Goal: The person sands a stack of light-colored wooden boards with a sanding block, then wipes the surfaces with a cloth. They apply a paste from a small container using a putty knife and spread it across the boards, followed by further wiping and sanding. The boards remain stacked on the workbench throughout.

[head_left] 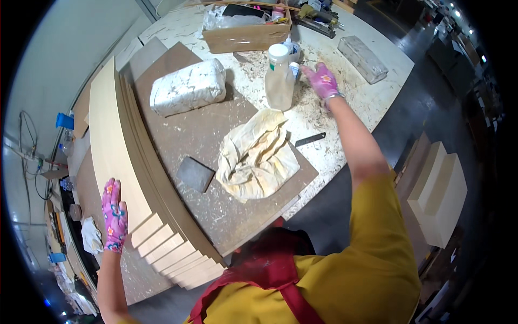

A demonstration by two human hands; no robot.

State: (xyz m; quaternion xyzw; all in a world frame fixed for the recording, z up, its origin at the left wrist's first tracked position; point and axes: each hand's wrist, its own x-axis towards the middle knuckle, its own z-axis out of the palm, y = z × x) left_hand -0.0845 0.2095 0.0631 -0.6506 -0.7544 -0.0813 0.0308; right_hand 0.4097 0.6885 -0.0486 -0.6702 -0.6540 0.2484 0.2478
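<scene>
My left hand (114,216), in a pink flowered glove, lies with its fingers stretched out at the edge of the top board in a stack of long, pale wooden boards (108,110). At the far right of the table my right hand (324,82), gloved alike, reaches out with fingers apart and nothing visible in them. Just left of its fingertips stands a small white bottle with a blue cap (294,68). Beside that is a larger clear bottle with a white lid (279,86). A crumpled cream cloth (256,156) and a dark grey pad (195,174) lie nearer me.
A tape-wrapped white block (189,87) rests on the brown board (162,65). Right of the cloth is a thin dark strip (310,139). Farther back are a filled cardboard box (245,40), a nail gun (318,19) and a greyish block (362,59). Pale panels (440,194) stand at right.
</scene>
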